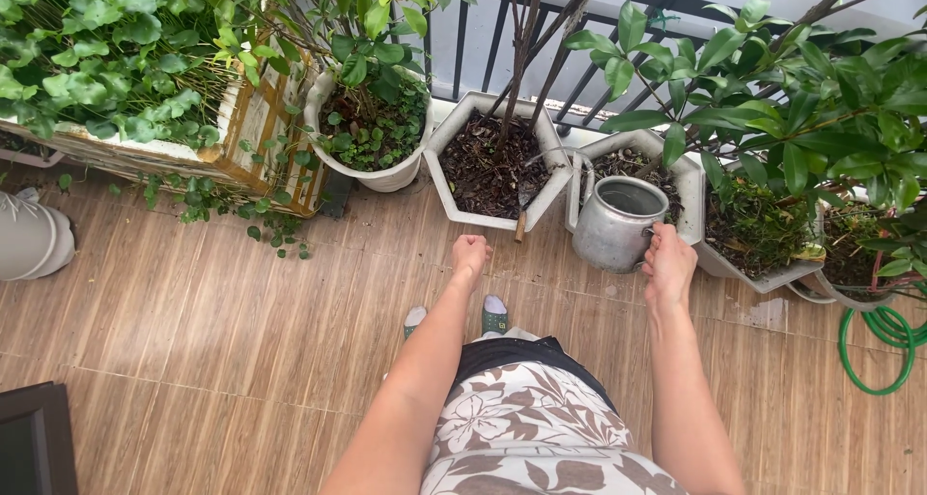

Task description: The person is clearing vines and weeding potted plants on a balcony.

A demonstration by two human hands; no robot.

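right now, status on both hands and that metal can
Right hand gripping the metal watering can. Left hand closed, holding nothing visible. Hexagonal pot directly ahead.

A row of planters blocks the far side: the hexagonal pot (pixel 492 167) stands just beyond the left hand (pixel 470 254), and the metal watering can (pixel 618 222) touches the right hand (pixel 669 263). A narrow gap lies between pot and can. Leafy branches (pixel 772 99) overhang the far right, and a green hose (pixel 884 345) lies on the right. The wooden floor (pixel 212 311) to the left and near is open.
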